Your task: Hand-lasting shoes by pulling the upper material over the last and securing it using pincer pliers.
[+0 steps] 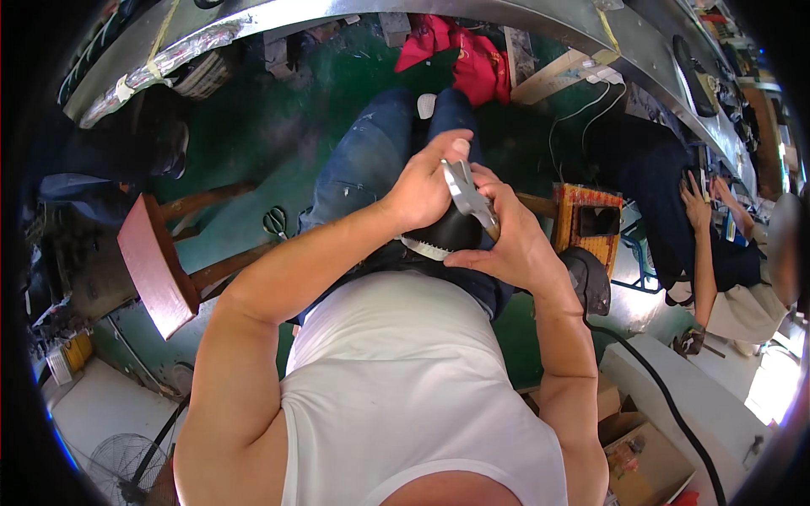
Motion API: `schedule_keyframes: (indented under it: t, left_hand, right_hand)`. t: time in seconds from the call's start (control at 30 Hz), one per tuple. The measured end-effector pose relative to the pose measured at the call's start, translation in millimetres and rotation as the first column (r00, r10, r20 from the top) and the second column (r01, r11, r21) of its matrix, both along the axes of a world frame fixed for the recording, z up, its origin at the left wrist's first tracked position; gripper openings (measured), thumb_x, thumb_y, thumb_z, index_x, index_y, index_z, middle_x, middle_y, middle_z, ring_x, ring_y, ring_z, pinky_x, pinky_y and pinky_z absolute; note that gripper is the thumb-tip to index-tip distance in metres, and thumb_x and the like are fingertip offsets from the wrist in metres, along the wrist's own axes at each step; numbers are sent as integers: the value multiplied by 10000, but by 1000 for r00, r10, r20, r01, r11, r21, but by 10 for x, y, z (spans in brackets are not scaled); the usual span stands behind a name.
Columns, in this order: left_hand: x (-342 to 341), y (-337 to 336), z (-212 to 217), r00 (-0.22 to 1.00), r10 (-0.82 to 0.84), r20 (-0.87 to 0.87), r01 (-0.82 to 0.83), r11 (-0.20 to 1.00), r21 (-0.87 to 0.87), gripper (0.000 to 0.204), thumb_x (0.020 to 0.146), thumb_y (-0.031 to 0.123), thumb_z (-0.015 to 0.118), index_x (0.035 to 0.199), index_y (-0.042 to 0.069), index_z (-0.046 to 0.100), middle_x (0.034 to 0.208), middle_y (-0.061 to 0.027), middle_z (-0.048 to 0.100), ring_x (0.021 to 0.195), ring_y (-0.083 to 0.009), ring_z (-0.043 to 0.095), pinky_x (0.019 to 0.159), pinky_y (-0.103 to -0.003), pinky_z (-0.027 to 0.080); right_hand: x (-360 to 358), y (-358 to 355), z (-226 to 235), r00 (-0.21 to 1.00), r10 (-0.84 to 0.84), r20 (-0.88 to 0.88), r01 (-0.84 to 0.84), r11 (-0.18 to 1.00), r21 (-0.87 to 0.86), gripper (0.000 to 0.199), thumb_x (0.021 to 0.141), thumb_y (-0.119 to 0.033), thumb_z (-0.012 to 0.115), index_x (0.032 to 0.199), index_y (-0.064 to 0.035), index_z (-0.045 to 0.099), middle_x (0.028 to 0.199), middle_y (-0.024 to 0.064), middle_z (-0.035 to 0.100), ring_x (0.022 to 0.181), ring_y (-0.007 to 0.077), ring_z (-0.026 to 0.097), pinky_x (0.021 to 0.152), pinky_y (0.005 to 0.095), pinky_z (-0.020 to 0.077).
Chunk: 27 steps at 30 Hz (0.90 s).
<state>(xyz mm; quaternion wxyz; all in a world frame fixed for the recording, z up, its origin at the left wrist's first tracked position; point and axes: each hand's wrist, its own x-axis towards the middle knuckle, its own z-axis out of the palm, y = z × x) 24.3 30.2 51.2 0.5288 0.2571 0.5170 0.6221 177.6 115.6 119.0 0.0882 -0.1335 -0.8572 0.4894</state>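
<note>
Above my lap, both hands are closed around a black, rounded, shoe-like piece [447, 232] with a white toothed edge facing me. My left hand [422, 185] grips its far left side, thumb bent over near the head of a silver metal tool. That tool, which looks like lasting pliers [463, 192], lies across the top of the piece. My right hand [519, 240] wraps the tool's near end, its thumb stretched along the white edge. The fingers underneath are hidden, and so is most of the tool's handle.
A steel-edged bench [337, 18] curves across the far side. Left are a brown wooden stool [156, 261] and black-handled scissors [275, 221]; right, a yellow-orange woven seat [591, 228] and a black cable [666, 396]. Another person's hand [696, 202] works at far right. Red cloth [481, 67] lies ahead.
</note>
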Motion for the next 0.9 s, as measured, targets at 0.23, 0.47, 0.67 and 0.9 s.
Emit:
schedule_keyframes:
  t: [0.23,0.47,0.67,0.9]
  left_hand:
    - [-492,-629,-566,887,-432,-166,442,896,32,874,769,171,651,1532,57,239,1559,-219,237,1479,-292,180,1177,-364,204]
    - [-274,-368,-599,898,-206,-390,185,979,-92,839,831,284,777,1498,64,317,1444,-168,418,1346,-266,404,1124,-352,318]
    - [-176,-299,-451,857,-78,-510,-7,987,-161,437,1004,344,523,1290,20,588,1205,-164,610,1141,-249,570,985,-347,440]
    - [-280,-284,-603,987,-144,-73,100,899,-427,470,1010,356,490,1218,-49,605,1073,-147,670,969,-187,609,883,-338,479]
  right_hand:
    - [-30,27,-48,986,-125,106,117,990,77,770,662,-109,824,1294,-12,394,1289,181,539,1135,330,601,972,370,458]
    - [-260,349,-523,923,-372,-98,377,925,46,871,634,-300,899,1287,33,430,1101,199,622,1028,288,639,904,377,490]
    - [-58,284,-1020,805,-589,73,577,749,-326,866,621,-316,920,1228,85,450,1093,145,632,983,195,632,861,318,523]
    - [122,23,-1051,824,-345,450,560,623,-547,520,752,-138,788,1141,47,497,856,75,598,661,123,577,577,276,488]
